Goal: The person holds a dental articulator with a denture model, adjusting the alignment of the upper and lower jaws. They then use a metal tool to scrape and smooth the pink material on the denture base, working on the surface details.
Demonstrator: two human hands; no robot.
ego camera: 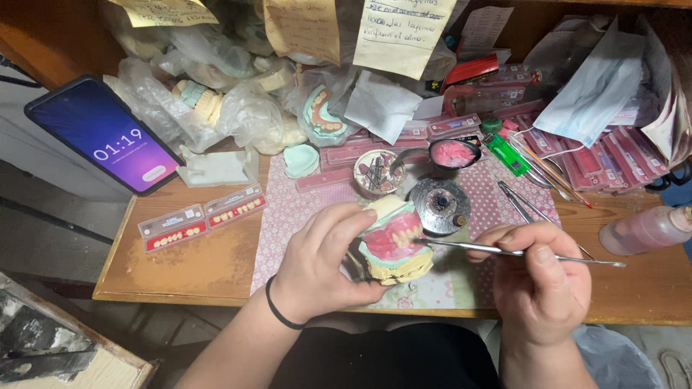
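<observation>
My left hand [321, 259] grips a denture model [393, 241] of yellow plaster with pink wax gums and a row of teeth, held over the front middle of the wooden bench [209, 266]. My right hand [537, 277] pinches a thin metal wax tool [504, 251] like a pen. The tool's tip touches the pink wax at the model's right side. A black band circles my left wrist.
A round metal burner [440, 204], a bowl of pink wax [453, 153], a tin of burs [378, 173] and a green lighter [506, 154] lie behind the model. Cards of artificial teeth [202, 216] sit left, a phone [104, 133] leans far left, a pink bottle [645, 229] lies right. Bagged casts crowd the back.
</observation>
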